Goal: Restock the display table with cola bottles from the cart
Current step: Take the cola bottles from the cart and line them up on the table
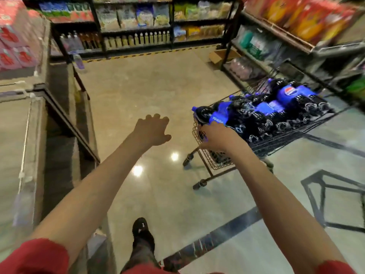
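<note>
Red short sleeves [39, 256] — dark trousers [142, 254], black shoe [141, 228].

The wire cart [216, 162] is standing on the shiny floor [158, 86] to my right, carrying cola bottles [276, 113] lying on their sides; the display table [11, 135] is sitting at my left

Glossy plastic cola bottles [276, 113] lie in a wire-metal cart [213, 161] on a polished, reflective floor [158, 95].
</note>
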Demonstrator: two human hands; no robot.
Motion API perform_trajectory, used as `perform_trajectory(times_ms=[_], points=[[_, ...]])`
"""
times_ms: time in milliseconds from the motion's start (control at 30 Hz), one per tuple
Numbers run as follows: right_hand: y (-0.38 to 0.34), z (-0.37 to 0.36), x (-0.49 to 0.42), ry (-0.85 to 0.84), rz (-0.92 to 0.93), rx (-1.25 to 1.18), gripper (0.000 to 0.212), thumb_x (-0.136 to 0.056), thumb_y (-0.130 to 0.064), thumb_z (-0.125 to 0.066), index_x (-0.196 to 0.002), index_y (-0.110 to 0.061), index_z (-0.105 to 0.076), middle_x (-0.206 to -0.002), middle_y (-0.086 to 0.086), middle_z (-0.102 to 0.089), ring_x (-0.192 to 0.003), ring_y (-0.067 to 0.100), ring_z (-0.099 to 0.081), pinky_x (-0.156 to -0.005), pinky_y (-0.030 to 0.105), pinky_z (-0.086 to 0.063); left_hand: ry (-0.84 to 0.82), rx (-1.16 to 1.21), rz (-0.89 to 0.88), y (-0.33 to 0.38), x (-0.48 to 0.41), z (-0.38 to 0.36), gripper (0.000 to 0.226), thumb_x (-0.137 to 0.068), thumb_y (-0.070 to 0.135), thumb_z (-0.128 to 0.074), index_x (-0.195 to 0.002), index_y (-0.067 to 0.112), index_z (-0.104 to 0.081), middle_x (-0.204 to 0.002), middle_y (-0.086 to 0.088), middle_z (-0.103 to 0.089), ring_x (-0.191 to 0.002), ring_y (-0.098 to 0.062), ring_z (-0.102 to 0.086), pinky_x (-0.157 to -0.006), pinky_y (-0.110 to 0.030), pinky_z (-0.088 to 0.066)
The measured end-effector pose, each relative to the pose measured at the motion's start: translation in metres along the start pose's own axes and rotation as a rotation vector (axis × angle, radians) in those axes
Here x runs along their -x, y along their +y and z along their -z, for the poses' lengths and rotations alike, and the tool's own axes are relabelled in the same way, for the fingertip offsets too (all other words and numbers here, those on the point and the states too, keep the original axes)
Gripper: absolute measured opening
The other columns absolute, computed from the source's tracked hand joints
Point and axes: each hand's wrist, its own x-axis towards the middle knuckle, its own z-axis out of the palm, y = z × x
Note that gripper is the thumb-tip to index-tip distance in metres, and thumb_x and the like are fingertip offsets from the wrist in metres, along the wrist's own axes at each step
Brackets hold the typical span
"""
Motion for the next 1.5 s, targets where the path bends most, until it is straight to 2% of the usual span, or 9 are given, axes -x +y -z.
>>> perform_trajectory(times_ms=[133, 267, 500, 700, 833, 933, 1033, 1300, 1500], points=[[0.045, -0.003, 0.026, -0.002, -0.085, 0.004, 0.059, -0.092, -0.046, -0.067, -0.138, -0.013, -0.048, -0.138, 0.014, -0.047, -0.127, 0.035, -0.048, -0.096, 0.044, -0.043, -0.006, -0.003, -0.077, 0.05, -0.007, 0.003, 0.06, -0.097, 0.052, -0.055, -0.145, 0.02, -0.042, -0.139, -0.009, -0.048, -0.126, -0.032, -0.049, -0.097, -0.042, -0.044], [0.083, -0.004, 0.039, 0.012, -0.154, -0.027, 0.067, -0.094, -0.048, -0.065, -0.146, -0.013, -0.043, -0.142, 0.016, -0.045, -0.129, 0.037, -0.046, -0.098, 0.047, -0.044, 0.002, -0.017, -0.159, 0.087, -0.021, 0.012, 0.06, -0.097, 0.05, -0.055, -0.147, 0.021, -0.039, -0.138, -0.009, -0.048, -0.126, -0.031, -0.048, -0.095, -0.041, -0.042], [0.148, 0.001, 0.04, -0.006, -0.284, -0.089, 0.068, -0.094, -0.048, -0.065, -0.147, -0.014, -0.04, -0.144, 0.018, -0.042, -0.132, 0.039, -0.043, -0.102, 0.05, -0.044, 0.018, -0.035, -0.305, 0.145, -0.068, 0.033, 0.046, -0.097, 0.046, -0.056, -0.133, 0.018, -0.05, -0.124, -0.009, -0.052, -0.112, -0.031, -0.053, -0.079, -0.036, -0.037], [0.204, 0.012, 0.03, 0.01, -0.386, -0.1, 0.063, -0.095, -0.046, -0.063, -0.145, -0.014, -0.042, -0.144, 0.015, -0.044, -0.133, 0.038, -0.044, -0.102, 0.049, -0.044, 0.03, -0.111, -0.439, 0.201, -0.12, 0.057, 0.052, -0.098, 0.047, -0.053, -0.14, 0.017, -0.044, -0.13, -0.012, -0.051, -0.116, -0.034, -0.053, -0.092, -0.046, -0.05], [0.247, 0.016, 0.018, 0.019, -0.44, -0.102, 0.062, -0.094, -0.05, -0.063, -0.141, -0.013, -0.046, -0.141, 0.016, -0.046, -0.13, 0.038, -0.046, -0.101, 0.049, -0.047, 0.034, -0.119, -0.522, 0.239, -0.156, 0.064, 0.055, -0.1, 0.047, -0.054, -0.143, 0.015, -0.041, -0.135, -0.014, -0.048, -0.119, -0.035, -0.051, -0.089, -0.045, -0.045], [0.279, 0.011, 0.01, 0.03, -0.481, -0.134, 0.065, -0.094, -0.05, -0.063, -0.145, -0.015, -0.044, -0.144, 0.015, -0.044, -0.131, 0.037, -0.046, -0.101, 0.049, -0.048, 0.011, -0.132, -0.567, 0.267, -0.185, 0.06, 0.052, -0.098, 0.047, -0.055, -0.138, 0.015, -0.045, -0.134, -0.016, -0.048, -0.123, -0.036, -0.048, -0.097, -0.049, -0.046], [0.308, 0.0, 0.006, 0.024, -0.505, -0.178, 0.065, -0.094, -0.049, -0.064, -0.144, -0.015, -0.044, -0.143, 0.015, -0.045, -0.13, 0.037, -0.047, -0.1, 0.048, -0.046, -0.028, -0.153, -0.604, 0.298, -0.209, 0.052, 0.053, -0.097, 0.049, -0.056, -0.137, 0.015, -0.047, -0.134, -0.016, -0.048, -0.125, -0.038, -0.047, -0.099, -0.051, -0.045], [0.425, -0.011, -0.022, -0.017, -0.495, -0.169, 0.064, -0.095, -0.05, -0.063, -0.145, -0.015, -0.044, -0.141, 0.016, -0.048, -0.128, 0.036, -0.049, -0.1, 0.047, -0.046, -0.049, -0.182, -0.603, 0.403, -0.285, 0.052, 0.049, -0.096, 0.049, -0.056, -0.132, 0.017, -0.048, -0.133, -0.012, -0.052, -0.123, -0.034, -0.051, -0.094, -0.046, -0.046], [0.515, 0.0, -0.054, -0.059, -0.429, -0.179, 0.061, -0.095, -0.05, -0.063, -0.14, -0.014, -0.046, -0.139, 0.015, -0.047, -0.125, 0.037, -0.051, -0.098, 0.049, -0.047, -0.129, -0.185, -0.515, 0.475, -0.337, 0.055, 0.055, -0.098, 0.052, -0.053, -0.142, 0.019, -0.043, -0.14, -0.009, -0.051, -0.126, -0.033, -0.051, -0.092, -0.043, -0.045]])
